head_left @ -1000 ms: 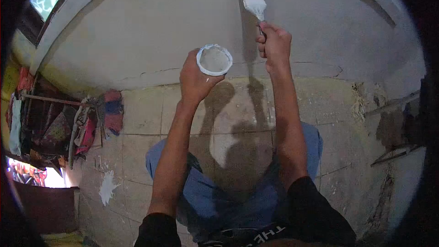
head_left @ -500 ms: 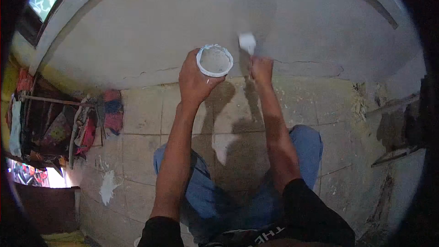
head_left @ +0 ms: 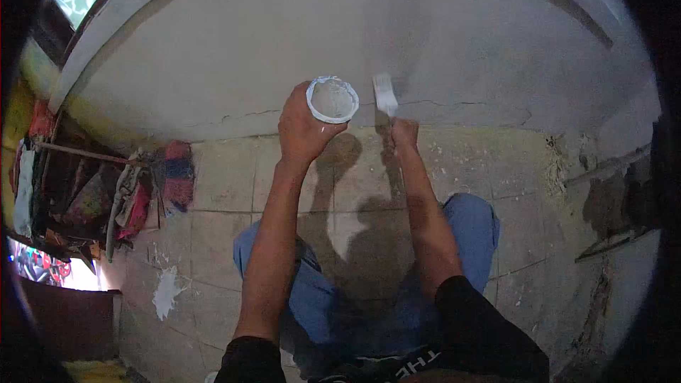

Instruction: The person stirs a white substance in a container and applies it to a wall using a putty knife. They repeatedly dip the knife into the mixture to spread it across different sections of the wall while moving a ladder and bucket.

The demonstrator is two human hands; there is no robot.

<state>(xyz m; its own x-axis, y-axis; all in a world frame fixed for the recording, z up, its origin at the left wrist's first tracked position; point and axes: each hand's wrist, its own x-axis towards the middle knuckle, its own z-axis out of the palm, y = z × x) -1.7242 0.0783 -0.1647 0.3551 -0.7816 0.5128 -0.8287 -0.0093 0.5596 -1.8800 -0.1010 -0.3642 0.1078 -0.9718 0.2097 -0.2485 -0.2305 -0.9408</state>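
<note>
My left hand (head_left: 303,126) is wrapped around a round paint tub (head_left: 333,122) with a white, paint-smeared rim. Inside the tub the contents look pale; how full it is I cannot tell. My right hand (head_left: 404,132) is closed on the handle of a paintbrush (head_left: 385,95), whose white bristles point up at the pale wall (head_left: 284,35). The brush is to the right of the tub, apart from it, and its head lies over the lower part of the wall. Whether the bristles touch the surface is hard to tell.
A long crack (head_left: 482,103) runs along the wall low down. Tiled floor (head_left: 220,241) below carries a white paint splash (head_left: 167,292) at the left. Cloths and sticks (head_left: 120,198) are heaped at the far left. A dark ledge (head_left: 617,245) is on the right.
My right hand and the paintbrush have moved down, toward the wall's base. My left hand and the tub sit slightly lower in view, and the camera has shifted a little.
</note>
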